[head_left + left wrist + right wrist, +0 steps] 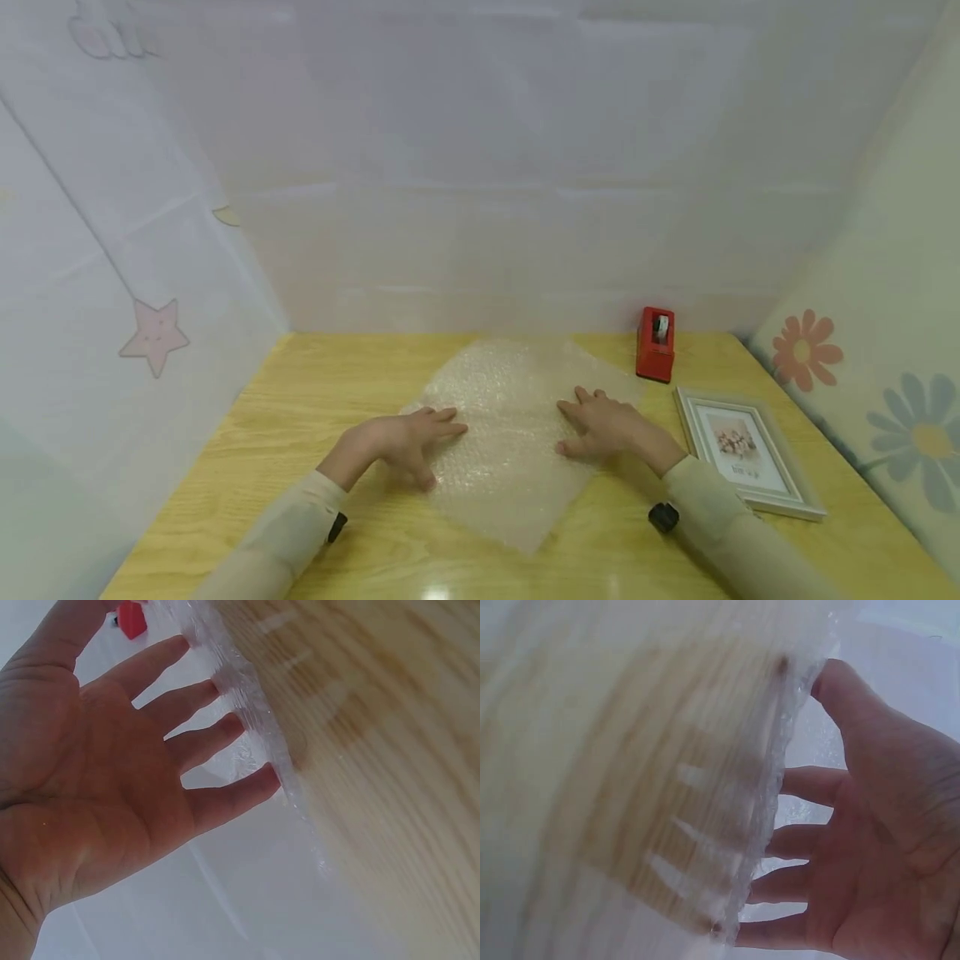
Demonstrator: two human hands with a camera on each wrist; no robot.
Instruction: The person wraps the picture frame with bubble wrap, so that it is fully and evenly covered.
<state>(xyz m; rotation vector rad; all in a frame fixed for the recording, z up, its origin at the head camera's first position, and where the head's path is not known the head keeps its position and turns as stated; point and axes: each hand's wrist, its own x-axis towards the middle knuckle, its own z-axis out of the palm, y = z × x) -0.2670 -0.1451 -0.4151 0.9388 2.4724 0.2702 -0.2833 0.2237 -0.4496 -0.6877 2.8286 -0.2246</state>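
A sheet of clear bubble wrap [510, 467] lies on the wooden table, turned so that one corner points toward the person. On its left side rests my left hand [412, 442], fingers spread and fairly straight. My right hand [600, 425] touches the right side of the sheet the same way. In the left wrist view the fingertips of the left hand [112, 765] meet the bubble wrap [259, 720] near its edge. The right wrist view shows the right hand [877, 840] with fingertips against the sheet [776, 795]. Neither hand grips anything.
A red tape dispenser [655, 346] stands at the back right of the table [330, 375]. Nearer, beside the right forearm, lies a white picture frame [742, 454]. White sheeting [510, 167] rises behind the table, and a flowered sheet [900, 333] hangs at the right.
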